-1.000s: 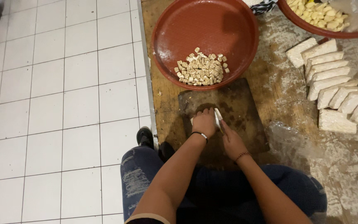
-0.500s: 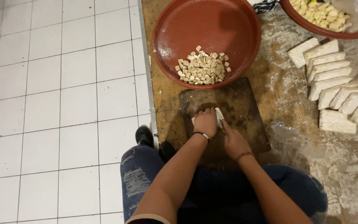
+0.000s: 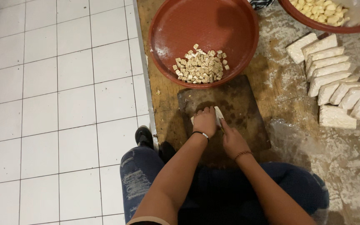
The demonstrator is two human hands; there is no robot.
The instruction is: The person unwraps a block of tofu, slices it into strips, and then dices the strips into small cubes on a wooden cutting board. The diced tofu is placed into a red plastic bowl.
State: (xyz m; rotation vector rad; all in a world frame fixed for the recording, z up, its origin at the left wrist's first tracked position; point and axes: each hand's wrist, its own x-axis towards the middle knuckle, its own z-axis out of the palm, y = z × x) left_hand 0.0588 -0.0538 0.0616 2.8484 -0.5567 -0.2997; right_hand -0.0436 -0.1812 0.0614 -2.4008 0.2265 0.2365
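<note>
On a dark cutting board (image 3: 246, 108) my left hand (image 3: 205, 121) presses down on a pale block of tempeh (image 3: 192, 120), which is mostly hidden under the fingers. My right hand (image 3: 232, 139) grips a knife whose pale blade (image 3: 218, 114) stands against the block beside my left fingers. Beyond the board sits a big red-brown bowl (image 3: 176, 29) holding several small pale cubes (image 3: 200, 66).
Several whole pale slabs (image 3: 334, 79) lie in a row on the worn wooden surface at the right. A second red bowl (image 3: 326, 26) with yellowish pieces is at the top right. White floor tiles (image 3: 59, 104) lie left of the wood edge; my shoe (image 3: 143, 136) rests there.
Both hands stay on the board; the knife blade has shifted slightly against the block. Nothing else has moved.
</note>
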